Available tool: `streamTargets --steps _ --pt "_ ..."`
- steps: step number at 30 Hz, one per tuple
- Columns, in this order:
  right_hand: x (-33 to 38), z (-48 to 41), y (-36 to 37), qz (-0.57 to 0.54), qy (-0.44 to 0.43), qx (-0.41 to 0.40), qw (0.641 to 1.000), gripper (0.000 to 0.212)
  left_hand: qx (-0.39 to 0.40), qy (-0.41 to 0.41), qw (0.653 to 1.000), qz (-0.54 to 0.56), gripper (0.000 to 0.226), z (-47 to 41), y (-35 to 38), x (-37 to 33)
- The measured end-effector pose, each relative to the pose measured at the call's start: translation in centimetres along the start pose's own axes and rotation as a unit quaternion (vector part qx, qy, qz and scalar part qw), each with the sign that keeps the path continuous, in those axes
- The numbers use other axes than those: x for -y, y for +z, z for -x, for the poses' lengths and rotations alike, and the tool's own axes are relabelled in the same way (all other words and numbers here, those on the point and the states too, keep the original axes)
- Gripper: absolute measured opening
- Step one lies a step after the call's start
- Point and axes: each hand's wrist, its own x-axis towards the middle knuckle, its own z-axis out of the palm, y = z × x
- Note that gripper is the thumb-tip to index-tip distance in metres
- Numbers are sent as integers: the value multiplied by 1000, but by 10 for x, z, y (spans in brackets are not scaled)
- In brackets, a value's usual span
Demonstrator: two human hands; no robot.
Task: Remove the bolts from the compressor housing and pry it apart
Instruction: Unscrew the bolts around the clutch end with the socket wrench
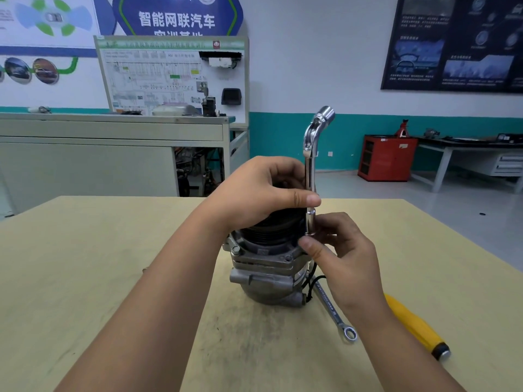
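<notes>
The grey cast-metal compressor housing (pixel 263 281) stands upright near the middle of the pale yellow bench (pixel 85 264), with its black ribbed pulley (pixel 271 230) on top. My left hand (pixel 263 193) is cupped over that pulley, fingers curled down round its far side, and my thumb lies across the shaft of the L-shaped chrome socket wrench (pixel 310 165). The wrench stands nearly vertical at the right edge of the pulley, its bent upper socket well above my knuckles and its lower socket down on the housing flange. My right hand (pixel 342 250) is closed narrow at that lower end, thumb and forefinger pinching round the socket where it meets the flange. I cannot tell whether a bolt sits inside it, since my fingers hide the spot. On the left side of the flange one hex bolt (pixel 235 250) is seated in its ear. A thin black wire (pixel 312 281) loops down the right side of the housing, just under my right wrist. Beside the base, on the right, a slim silver ring spanner (pixel 334 312) lies flat on the bench, its ring end pointing toward me. Further right, partly under my right forearm, lies a yellow-handled screwdriver (pixel 416 326) with a black band at its near end. The bench surface in front of the housing is smudged with grey marks.
</notes>
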Motion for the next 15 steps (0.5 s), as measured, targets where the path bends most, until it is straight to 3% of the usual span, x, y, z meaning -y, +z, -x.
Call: streamTargets --steps 5,8,15 --pt "-1 1 -2 18 6 -26 999 41 4 1 1000 2 20 -1 0 1" --pt "0 0 -2 9 7 -30 999 44 34 4 999 19 12 -2 -1 2" --pt "-1 -2 -4 -15 27 -12 999 48 55 1 998 42 20 -1 -2 2"
